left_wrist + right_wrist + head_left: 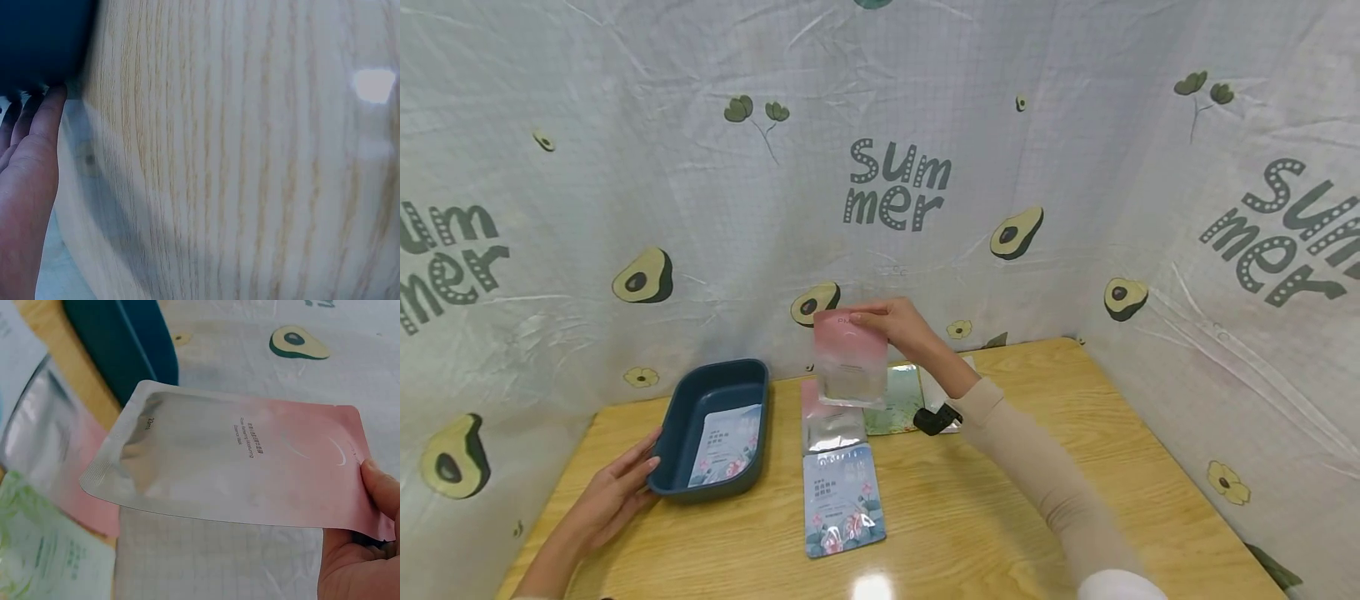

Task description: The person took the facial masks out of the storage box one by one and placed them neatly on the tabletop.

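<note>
Pinched by its top edge between the thumb and fingers of my right hand is a pink and silver face mask sachet. It hangs above the table, and the right wrist view shows the printed front of the sachet. My left hand touches the near left side of a dark blue plastic bin. The left wrist view shows fairly straight fingers against the bin's wall. Inside the bin lies a pale blue, flower-printed sachet.
Below the held sachet, another pink and silver sachet lies on the wooden table. A blue flowered sachet lies nearer, a green sachet to the right. A whitish sachet is partly behind my right arm. Printed curtains hang behind.
</note>
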### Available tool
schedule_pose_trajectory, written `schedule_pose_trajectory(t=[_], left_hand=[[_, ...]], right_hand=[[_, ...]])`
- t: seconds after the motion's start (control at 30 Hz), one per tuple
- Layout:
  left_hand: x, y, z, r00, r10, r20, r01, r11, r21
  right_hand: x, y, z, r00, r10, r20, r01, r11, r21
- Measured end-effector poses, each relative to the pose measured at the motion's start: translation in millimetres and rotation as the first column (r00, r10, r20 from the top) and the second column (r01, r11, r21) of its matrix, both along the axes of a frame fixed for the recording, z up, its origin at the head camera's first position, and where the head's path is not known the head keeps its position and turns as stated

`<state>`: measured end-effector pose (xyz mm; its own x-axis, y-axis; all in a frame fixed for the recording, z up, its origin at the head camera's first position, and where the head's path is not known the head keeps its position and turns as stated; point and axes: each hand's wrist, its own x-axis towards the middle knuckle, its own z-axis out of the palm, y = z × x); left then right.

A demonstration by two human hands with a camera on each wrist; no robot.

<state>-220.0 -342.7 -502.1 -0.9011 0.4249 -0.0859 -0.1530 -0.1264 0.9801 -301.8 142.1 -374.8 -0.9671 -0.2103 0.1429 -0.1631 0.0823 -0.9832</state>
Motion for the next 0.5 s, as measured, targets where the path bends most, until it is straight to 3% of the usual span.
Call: schedule_pose_trajectory(t=[0.13,0.5], left_hand=[[1.3,0.3,-2.3,1.0,-0.014,-0.009,0.014,1.0,0.02],[2.7,2.6,-3.2,0.999,0.02,-0.036,-0.018,0.998,0.061]], right_hand=[[7.6,14,-3.8,1.0,0.005,0.024,-0.005,1.0,0.004],[26.9,44,-11.7,0.992,-0.017,0.126,0.018,1.0,-0.004]])
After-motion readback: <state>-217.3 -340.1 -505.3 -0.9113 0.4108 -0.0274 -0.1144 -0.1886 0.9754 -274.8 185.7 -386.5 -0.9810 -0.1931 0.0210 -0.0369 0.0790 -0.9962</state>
